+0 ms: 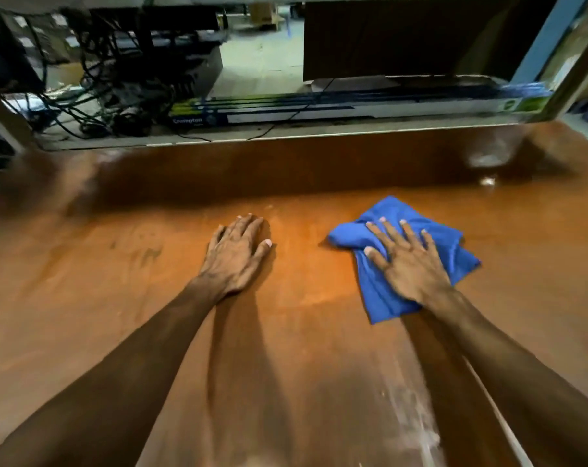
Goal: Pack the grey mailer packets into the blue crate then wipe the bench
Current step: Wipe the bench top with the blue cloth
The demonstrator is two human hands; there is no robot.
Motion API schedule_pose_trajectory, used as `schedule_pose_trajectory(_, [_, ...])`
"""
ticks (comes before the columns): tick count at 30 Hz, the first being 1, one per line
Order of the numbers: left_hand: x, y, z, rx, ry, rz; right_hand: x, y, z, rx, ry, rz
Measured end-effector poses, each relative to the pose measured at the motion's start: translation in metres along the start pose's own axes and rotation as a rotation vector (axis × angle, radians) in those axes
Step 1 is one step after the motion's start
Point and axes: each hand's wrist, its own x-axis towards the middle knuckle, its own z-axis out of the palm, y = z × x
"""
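A crumpled blue cloth (380, 291) lies on the brown wooden bench (117, 298), right of centre. My right hand (407, 261) presses flat on top of the cloth with the fingers spread. My left hand (235, 254) rests palm down on the bare bench about a hand's width to the left of the cloth, holding nothing. No grey mailer packets and no blue crate are in view.
Behind the bench's far edge, a lower shelf holds long flat boxes (353, 106) and a tangle of black cables (93, 79) at the left. A whitish smear (417, 419) marks the bench near the front right. A small white scrap (487, 181) lies far right.
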Motion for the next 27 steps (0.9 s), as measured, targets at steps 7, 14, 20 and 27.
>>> schedule_pose_trajectory(7, [0.092, -0.017, 0.007, 0.055, 0.086, -0.004, 0.047, -0.044, 0.003, 0.002, -0.061, -0.472])
schedule_pose_trajectory(14, [0.146, -0.031, 0.01, 0.019, 0.0, -0.033, 0.182, -0.042, 0.002, -0.032, 0.005, -0.103])
schedule_pose_trajectory(20, [0.15, -0.034, 0.018, 0.044, 0.028, -0.035, 0.223, -0.039, 0.005, 0.038, -0.036, -0.253])
schedule_pose_trajectory(27, [0.147, -0.029, 0.012, 0.035, 0.027, -0.038, 0.307, -0.069, 0.01, 0.044, 0.015, -0.106])
